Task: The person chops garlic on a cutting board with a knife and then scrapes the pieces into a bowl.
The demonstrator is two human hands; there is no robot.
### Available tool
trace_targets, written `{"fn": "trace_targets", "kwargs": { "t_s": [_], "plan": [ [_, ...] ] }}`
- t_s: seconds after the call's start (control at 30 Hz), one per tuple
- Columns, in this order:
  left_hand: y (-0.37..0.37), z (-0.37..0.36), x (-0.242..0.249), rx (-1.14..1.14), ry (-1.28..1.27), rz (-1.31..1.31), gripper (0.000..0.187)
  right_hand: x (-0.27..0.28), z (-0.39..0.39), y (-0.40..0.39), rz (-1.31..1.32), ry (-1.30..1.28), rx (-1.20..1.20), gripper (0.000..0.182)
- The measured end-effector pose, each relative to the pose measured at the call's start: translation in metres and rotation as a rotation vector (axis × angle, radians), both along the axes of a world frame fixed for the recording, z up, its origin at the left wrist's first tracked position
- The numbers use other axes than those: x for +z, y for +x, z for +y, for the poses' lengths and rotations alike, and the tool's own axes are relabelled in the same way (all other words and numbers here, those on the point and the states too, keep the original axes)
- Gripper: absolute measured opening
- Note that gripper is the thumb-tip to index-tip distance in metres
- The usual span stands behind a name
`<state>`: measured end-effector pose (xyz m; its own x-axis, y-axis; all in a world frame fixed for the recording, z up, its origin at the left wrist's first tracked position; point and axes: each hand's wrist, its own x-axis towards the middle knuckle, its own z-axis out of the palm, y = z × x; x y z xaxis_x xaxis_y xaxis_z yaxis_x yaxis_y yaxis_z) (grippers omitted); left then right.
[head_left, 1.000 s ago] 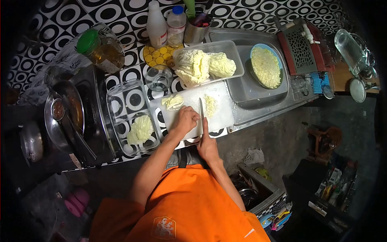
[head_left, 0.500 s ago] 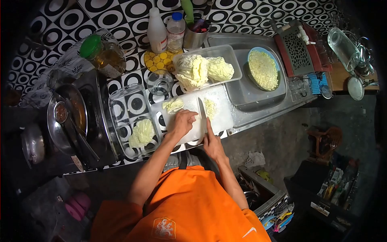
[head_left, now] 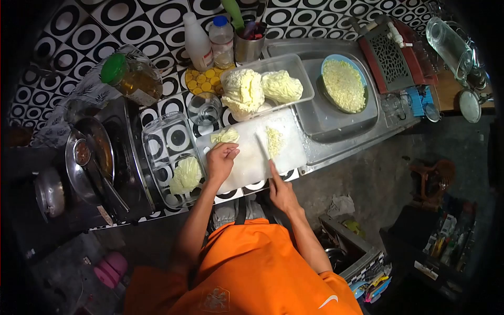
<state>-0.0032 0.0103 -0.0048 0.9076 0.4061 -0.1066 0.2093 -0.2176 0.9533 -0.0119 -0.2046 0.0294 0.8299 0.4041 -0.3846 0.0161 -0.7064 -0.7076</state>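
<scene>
On the white cutting board (head_left: 244,165), my left hand (head_left: 221,160) is curled loosely, right at the near edge of a pale cabbage piece (head_left: 226,137). Nothing shows between its fingers. My right hand (head_left: 282,193) grips a knife (head_left: 264,147) by its handle, the blade pointing away from me. Just right of the blade lies a small heap of chopped cabbage (head_left: 274,140). Cabbage leaves (head_left: 186,176) rest in a clear tray (head_left: 153,181) to the left. Behind the board, a translucent container (head_left: 304,79) holds a cabbage head (head_left: 242,90) and another cabbage piece (head_left: 282,86).
A blue-rimmed bowl (head_left: 325,62) full of chopped cabbage stands in the sink (head_left: 341,128). A glass bowl (head_left: 205,109), a white bottle (head_left: 198,44) and a green-lidded jar (head_left: 139,84) stand behind. At left, a metal pan (head_left: 73,170) sits on the stove.
My left hand has moved left, from beside the knife to the cabbage piece. The knife blade has tilted, next to the chopped heap. The view has shifted slightly.
</scene>
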Motion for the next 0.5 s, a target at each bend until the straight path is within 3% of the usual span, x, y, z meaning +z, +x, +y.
{"fn": "trace_targets", "kwargs": {
  "t_s": [0.17, 0.3, 0.37, 0.43, 0.5],
  "plan": [
    [-0.020, 0.001, 0.004, 0.211, -0.170, 0.047, 0.020, -0.016, -0.016, 0.024, -0.053, -0.049, 0.213, 0.070],
    [-0.028, -0.016, -0.001, 0.204, -0.205, 0.020, 0.021, -0.009, -0.039, 0.059, -0.125, 0.014, 0.218, 0.067],
    [-0.022, -0.031, 0.000, 0.204, -0.131, 0.044, 0.018, 0.001, -0.053, 0.070, -0.079, 0.104, 0.250, 0.060],
    [-0.010, -0.042, 0.018, -0.052, 0.386, 0.045, 0.018, 0.008, -0.067, 0.078, -0.047, 0.172, 0.257, 0.052],
    [-0.004, -0.048, 0.013, -0.059, 0.507, 0.024, 0.020, 0.004, -0.080, 0.086, 0.004, 0.165, 0.232, 0.047]
  ]
}}
